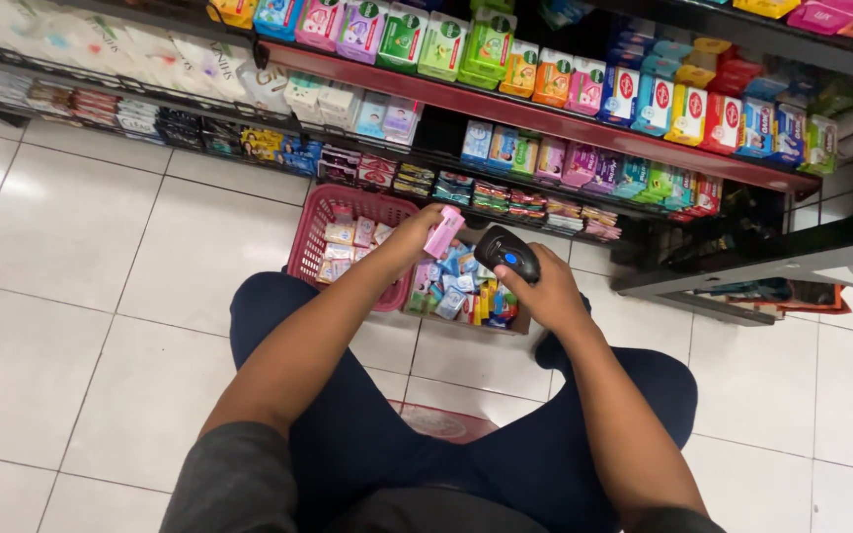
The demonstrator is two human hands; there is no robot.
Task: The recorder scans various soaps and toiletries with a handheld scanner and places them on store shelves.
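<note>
From where I sit, the widest thing in view is the store shelving (545,118), packed row on row with small coloured packets, and below it the pale tiled floor (71,296) where the person crouches with knees apart. On the floor just ahead of the knees stands a red mesh basket (320,222) with light packets inside, and touching its right side is a low cardboard box (466,296) crammed with blue, yellow and red packets.

My main worry is the small pink packet (442,233). The left hand (409,237) pinches it by one end only, directly above the seam between basket and box, so a loosened grip would likely drop it into the wrong container or among look-alikes. The right hand (543,292) is wrapped around a black handheld scanner (507,254) with a blue button on top, its nose just beside the packet; I judge that if the packet's printed face is turned away, or the two bump, the read could fail. The hands are apart, each clamped on its own item.

The packet looks slim, rectangular, glossy pale pink, tilted, light and slippery, I would guess
</note>
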